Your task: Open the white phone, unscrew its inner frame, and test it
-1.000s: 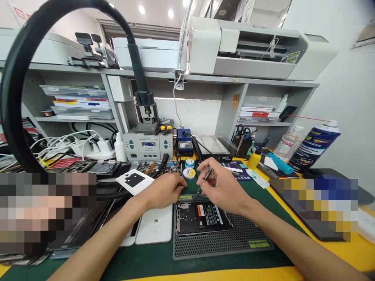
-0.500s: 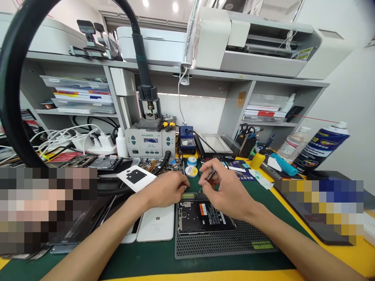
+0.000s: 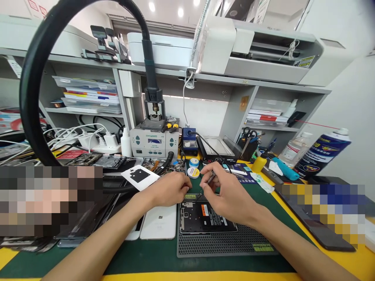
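Note:
A dark screwdriver (image 3: pixel 211 178) is held in the curled fingers of my right hand (image 3: pixel 227 195), its tip slanting down to the left near the mat's upper edge. Below that hand lies an opened tablet (image 3: pixel 190 220), its black inside and black battery (image 3: pixel 216 221) facing up; part of it is covered by the hand. The tablet rests on a grey honeycomb-patterned mat (image 3: pixel 222 246). My left hand (image 3: pixel 170 189) is closed, fingertips pressed together near the mat's upper left corner; whatever they pinch is hidden. Beneath the left wrist is a white tablet back cover (image 3: pixel 159 224).
A white card with a black patch (image 3: pixel 140 175) lies left of my left hand. Round tins (image 3: pixel 193 172) stand just beyond the hands. Behind are a hot-air station (image 3: pixel 154 142) and its thick black hose (image 3: pixel 29 89). A spray can (image 3: pixel 322 152) stands at right.
The whole view has shifted slightly, so the scene sits a little further right. Both hands keep nearly the same pose, with the screwdriver still in my right hand.

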`<action>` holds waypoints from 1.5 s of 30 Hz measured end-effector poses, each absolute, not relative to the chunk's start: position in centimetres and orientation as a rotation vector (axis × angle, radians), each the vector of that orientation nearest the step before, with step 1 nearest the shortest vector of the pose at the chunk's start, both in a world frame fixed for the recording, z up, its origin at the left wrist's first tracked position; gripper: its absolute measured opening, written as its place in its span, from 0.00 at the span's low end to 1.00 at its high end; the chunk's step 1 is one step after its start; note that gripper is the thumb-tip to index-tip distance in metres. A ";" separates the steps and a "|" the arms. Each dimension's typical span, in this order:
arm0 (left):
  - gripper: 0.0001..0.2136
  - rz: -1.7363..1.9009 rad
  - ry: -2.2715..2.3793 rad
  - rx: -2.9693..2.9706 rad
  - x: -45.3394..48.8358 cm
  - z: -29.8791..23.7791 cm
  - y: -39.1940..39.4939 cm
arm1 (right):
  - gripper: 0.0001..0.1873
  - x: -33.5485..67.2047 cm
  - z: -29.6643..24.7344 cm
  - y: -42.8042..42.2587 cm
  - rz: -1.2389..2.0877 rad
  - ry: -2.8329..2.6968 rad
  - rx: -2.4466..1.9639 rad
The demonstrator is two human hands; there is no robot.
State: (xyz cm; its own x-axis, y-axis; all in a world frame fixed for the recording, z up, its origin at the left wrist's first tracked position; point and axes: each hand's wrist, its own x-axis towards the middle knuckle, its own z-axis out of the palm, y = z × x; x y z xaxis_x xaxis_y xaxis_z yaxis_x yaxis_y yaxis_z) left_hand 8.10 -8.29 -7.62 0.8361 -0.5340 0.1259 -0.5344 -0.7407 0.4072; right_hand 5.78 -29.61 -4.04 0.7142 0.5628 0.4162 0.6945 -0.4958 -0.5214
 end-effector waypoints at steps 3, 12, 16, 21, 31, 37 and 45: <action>0.13 0.015 -0.800 2.585 8.0 -7.6 -8.3 | 0.12 5.5 -3.5 -29.7 -0.252 -1.015 -2.367; 0.10 0.055 -0.810 2.612 7.8 -7.3 -8.4 | 0.10 5.6 -1.6 -28.1 -0.209 -1.067 -2.622; 0.11 0.060 -0.805 2.615 7.8 -7.2 -8.4 | 0.11 5.8 -1.7 -27.3 -0.283 -1.048 -2.666; 0.09 0.048 -0.804 2.614 7.7 -7.0 -8.4 | 0.10 5.6 -1.8 -27.1 -0.309 -1.088 -2.704; 0.09 0.033 -0.822 2.606 7.7 -7.0 -8.1 | 0.07 4.9 -1.4 -27.5 -0.234 -1.116 -2.666; 0.09 0.039 -0.811 2.605 7.4 -6.7 -8.2 | 0.09 4.9 -1.0 -27.5 -0.183 -1.043 -2.655; 0.08 0.055 -0.801 2.614 7.5 -7.0 -8.2 | 0.09 5.1 -1.2 -27.3 -0.129 -1.022 -2.635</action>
State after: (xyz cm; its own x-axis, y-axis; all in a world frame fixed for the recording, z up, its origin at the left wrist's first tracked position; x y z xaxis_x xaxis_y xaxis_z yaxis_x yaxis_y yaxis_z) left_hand 7.52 -8.23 -7.01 0.8346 -0.5293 0.1526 -0.5451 -0.7536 0.3673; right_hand 5.09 -27.35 -1.18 0.7412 0.6428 0.1937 0.6707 -0.6969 -0.2539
